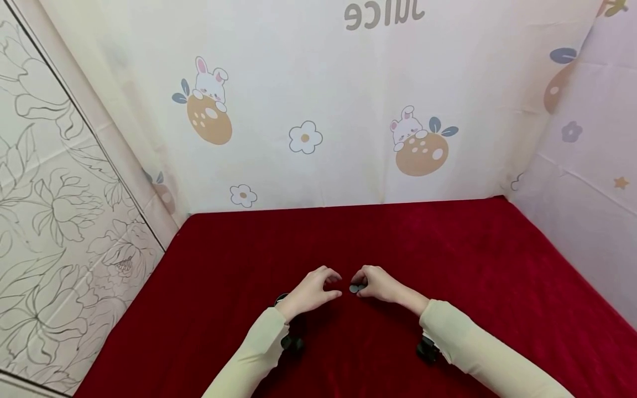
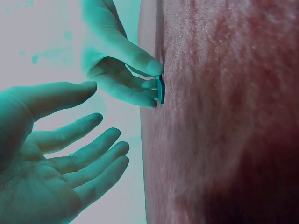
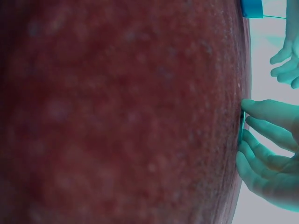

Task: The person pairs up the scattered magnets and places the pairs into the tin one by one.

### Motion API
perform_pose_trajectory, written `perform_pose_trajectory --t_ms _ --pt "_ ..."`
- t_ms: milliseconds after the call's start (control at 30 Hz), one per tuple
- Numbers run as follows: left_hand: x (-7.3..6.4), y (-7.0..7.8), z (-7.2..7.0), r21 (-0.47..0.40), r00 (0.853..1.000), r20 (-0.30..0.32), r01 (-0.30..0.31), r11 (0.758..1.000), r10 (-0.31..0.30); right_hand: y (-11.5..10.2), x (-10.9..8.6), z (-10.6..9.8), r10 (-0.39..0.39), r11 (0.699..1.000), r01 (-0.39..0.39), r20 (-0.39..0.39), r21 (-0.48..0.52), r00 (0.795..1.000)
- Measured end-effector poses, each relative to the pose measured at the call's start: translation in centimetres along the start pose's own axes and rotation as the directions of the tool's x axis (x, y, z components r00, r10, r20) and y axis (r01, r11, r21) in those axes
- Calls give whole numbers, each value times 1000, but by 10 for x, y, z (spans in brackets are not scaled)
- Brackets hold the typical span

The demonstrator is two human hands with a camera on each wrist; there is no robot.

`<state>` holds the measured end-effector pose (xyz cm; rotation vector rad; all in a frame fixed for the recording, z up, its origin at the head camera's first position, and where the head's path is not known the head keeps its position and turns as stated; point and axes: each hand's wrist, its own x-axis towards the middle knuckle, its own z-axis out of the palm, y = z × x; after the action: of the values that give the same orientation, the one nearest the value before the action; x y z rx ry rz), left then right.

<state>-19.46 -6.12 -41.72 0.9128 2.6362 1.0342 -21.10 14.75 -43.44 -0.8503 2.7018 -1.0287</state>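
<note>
Small flat grey discs point(image 1: 354, 288) lie together on the red cloth, partly covered by my right hand point(image 1: 380, 285). The thumb and fingers of that hand pinch around their edges, close against the cloth. Seen edge-on in the left wrist view, a disc point(image 2: 161, 89) shows as a thin dark oval at the right fingertips. My left hand point(image 1: 309, 291) hovers just left of the discs, its fingers loosely bent and apart, with nothing in it. In the left wrist view its palm point(image 2: 46, 168) faces up toward the camera. The right wrist view shows the right fingers point(image 3: 261, 161) curved at the cloth.
A dark red cloth point(image 1: 224, 249) covers the table. Curtains point(image 1: 298, 83) with rabbit and flower prints hang behind it, and a flower-patterned panel point(image 1: 50, 193) stands at the left. Black wrist devices point(image 1: 292, 344) sit under both forearms.
</note>
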Motion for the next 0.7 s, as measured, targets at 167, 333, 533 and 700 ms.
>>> perform_pose_trajectory --t_ms 167,333,533,700 --pt "-8 1 -6 -1 1000 -8 3 1000 -3 1 1 2 7 1000 -7 -2 -21 1000" --pt "-17 0 -11 7 1000 -18 17 1000 -17 -1 1 3 -21 999 21 7 -44 1000" --pt "-26 -3 -17 29 999 -34 13 999 -12 -1 1 3 -60 996 61 9 -68 998" --pt "-34 -6 -22 45 999 -45 7 999 -5 -1 1 4 -79 993 79 4 -83 997"
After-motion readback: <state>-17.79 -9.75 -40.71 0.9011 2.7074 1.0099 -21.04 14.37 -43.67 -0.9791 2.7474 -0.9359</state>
